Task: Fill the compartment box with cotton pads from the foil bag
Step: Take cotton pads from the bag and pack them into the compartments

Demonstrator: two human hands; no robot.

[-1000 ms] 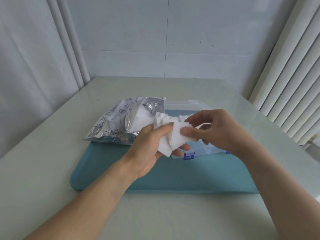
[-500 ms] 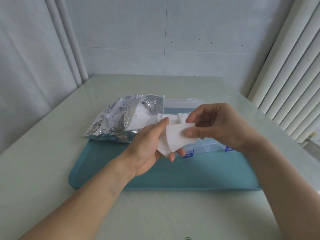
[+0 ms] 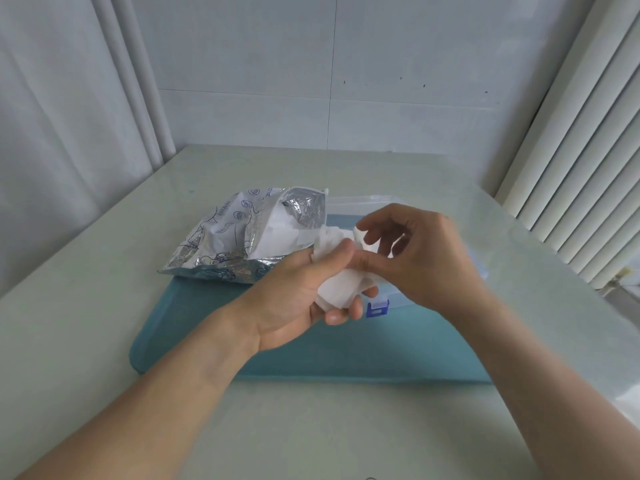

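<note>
Over the clear box [image 3: 398,306], with the foil bag [image 3: 242,244] at ten o'clock on the bench [image 3: 104,306], the left hand [image 3: 301,296] grips a wad of cotton pads [image 3: 337,289] while the right hand [image 3: 415,258] pinches its top; peel pads off slowly, keeping the wad low above a compartment.

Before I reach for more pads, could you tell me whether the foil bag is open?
Open: the foil bag gapes at its mouth, showing white pads inside.

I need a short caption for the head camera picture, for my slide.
Left hand grips a bunch of cotton pads; right hand picks at them above the compartment box.
</note>
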